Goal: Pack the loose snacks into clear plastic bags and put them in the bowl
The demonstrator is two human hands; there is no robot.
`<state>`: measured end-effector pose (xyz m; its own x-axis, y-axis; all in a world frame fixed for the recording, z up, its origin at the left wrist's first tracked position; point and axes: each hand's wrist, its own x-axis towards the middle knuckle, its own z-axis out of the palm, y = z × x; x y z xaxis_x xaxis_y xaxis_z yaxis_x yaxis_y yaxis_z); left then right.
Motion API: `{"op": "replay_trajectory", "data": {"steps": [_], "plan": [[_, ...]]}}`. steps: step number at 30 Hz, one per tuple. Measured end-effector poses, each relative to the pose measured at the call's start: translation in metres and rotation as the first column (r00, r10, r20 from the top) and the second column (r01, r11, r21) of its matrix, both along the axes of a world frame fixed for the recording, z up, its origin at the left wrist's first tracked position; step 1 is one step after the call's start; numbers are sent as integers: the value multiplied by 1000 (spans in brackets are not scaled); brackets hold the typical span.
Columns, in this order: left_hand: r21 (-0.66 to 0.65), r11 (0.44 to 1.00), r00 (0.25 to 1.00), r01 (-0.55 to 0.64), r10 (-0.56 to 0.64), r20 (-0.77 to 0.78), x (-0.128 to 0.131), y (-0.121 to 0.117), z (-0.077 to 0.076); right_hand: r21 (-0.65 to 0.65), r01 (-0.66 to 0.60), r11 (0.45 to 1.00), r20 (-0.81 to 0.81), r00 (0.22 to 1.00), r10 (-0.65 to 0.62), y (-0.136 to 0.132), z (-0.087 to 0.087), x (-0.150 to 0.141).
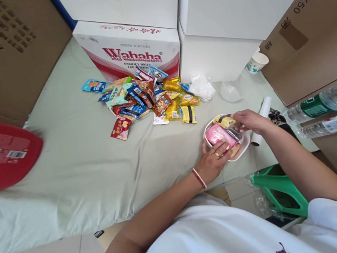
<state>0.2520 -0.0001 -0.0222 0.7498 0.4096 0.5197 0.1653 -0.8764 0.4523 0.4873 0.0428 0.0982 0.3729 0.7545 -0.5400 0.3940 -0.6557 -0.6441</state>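
Note:
A white plastic container (246,143) with rounded corners stands near the table's front edge, holding several wrapped snacks. Inside it lie a pink packet (215,133) and, at the back, a yellow snack packet (223,121). The fingers of my left hand (214,164) are stretched out over the pink packet, with the thumb outside the container's left rim. From the right, my right hand (252,121) pinches the yellow snack packet at its right end; the fingertips are partly hidden. A pile of wrapped snacks (146,94) lies further back on the table.
A Wahaba-style printed water carton (132,51) and white boxes (216,5) stand behind the pile. Crumpled clear plastic (202,87), a paper cup (257,62) and a white roll (262,118) lie rightward. Plastic bottles (326,103) are at far right, a red container (1,153) at left.

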Motion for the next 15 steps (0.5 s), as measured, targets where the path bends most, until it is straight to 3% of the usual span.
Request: {"op": "replay_trajectory", "data": {"steps": [4, 6, 8, 10, 12, 14, 15], "plan": [[-34, 999, 999, 24, -23, 26, 2, 5, -3, -32, -272, 962, 295, 917, 269, 6, -6, -5], [-31, 999, 999, 42, -41, 34, 5, 7, -5, -104, -418, 902, 447, 791, 418, 6, -8, -4], [-47, 998, 999, 43, -42, 30, 9, 10, -5, -180, -467, 866, 561, 674, 481, 4, -11, -4], [-79, 996, 999, 31, -30, 11, 12, 15, -2, -130, -422, 897, 724, 578, 377, 2, -13, -7], [-106, 994, 1000, 23, -24, -10, 14, 19, 1, 70, -381, 922, 846, 512, 147, 0, -16, -9], [-113, 993, 999, 35, -39, -27, 14, 23, 5, 237, -436, 868, 844, 535, 39, -1, -16, -10], [-114, 993, 999, 39, -43, -33, 14, 24, 6, 279, -479, 832, 804, 591, 70, -2, -16, -10]]}}
